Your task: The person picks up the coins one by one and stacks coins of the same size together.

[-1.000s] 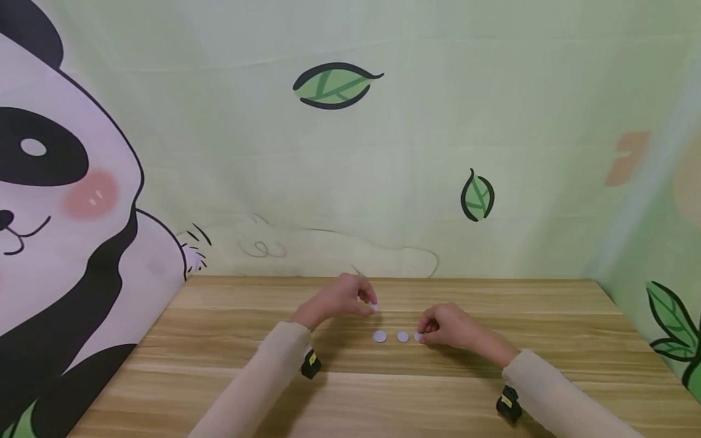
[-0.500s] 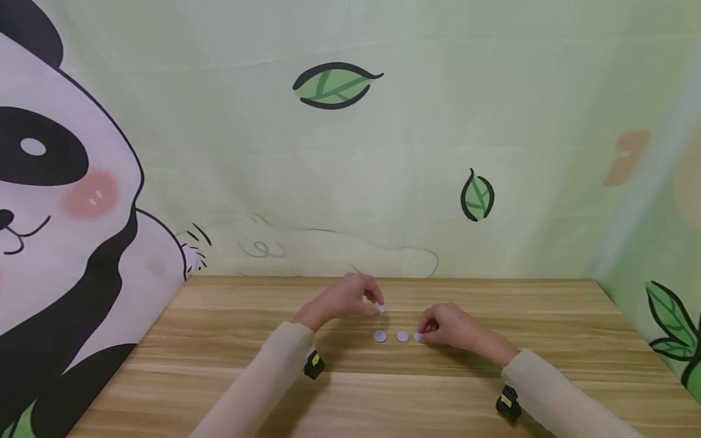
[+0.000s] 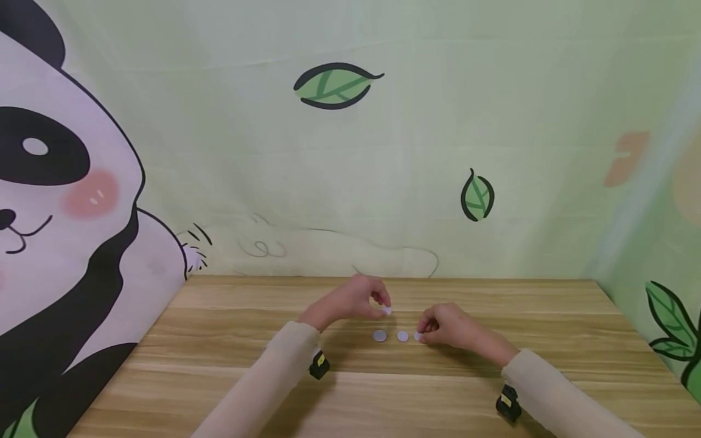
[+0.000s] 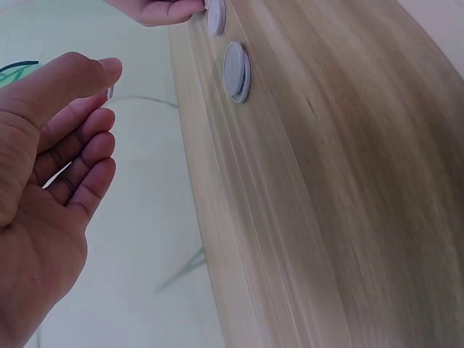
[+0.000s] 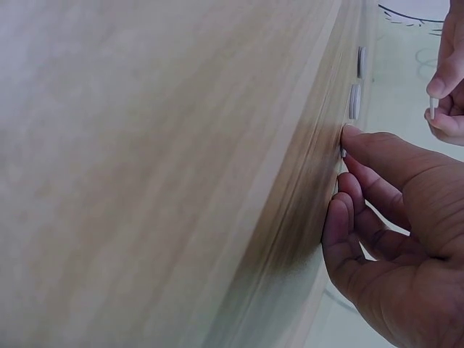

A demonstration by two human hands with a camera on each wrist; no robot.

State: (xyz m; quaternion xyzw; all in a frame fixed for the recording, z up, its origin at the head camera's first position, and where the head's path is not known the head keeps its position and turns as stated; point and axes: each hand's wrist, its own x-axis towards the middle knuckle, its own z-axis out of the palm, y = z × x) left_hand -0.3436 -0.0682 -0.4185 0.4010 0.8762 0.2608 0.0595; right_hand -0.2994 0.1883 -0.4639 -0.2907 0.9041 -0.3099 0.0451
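My left hand (image 3: pixel 350 299) is raised above the table and pinches a small white disc (image 3: pixel 387 310) between thumb and forefinger. Below it, two white piles of discs lie in a row: the left pile (image 3: pixel 380 336) shows slightly offset discs in the left wrist view, and the middle pile (image 3: pixel 402 336) sits beside it. At the row's right end my right hand (image 3: pixel 451 327) is down at the tabletop, its thumb and forefinger pinching another white disc (image 3: pixel 418 336), mostly covered by the fingertips. The right hand's other fingers are curled close to the wood.
The wooden table (image 3: pixel 219 340) reaches back to a pale green cloth backdrop (image 3: pixel 537 91) printed with leaves and a panda (image 3: pixel 109 255). A small black device (image 3: pixel 319 365) hangs at the left wrist, and a similar device (image 3: pixel 508 404) hangs at the right.
My left hand has drifted to the right with its disc, passing above the left pile. My right hand and the discs on the table have stayed put.
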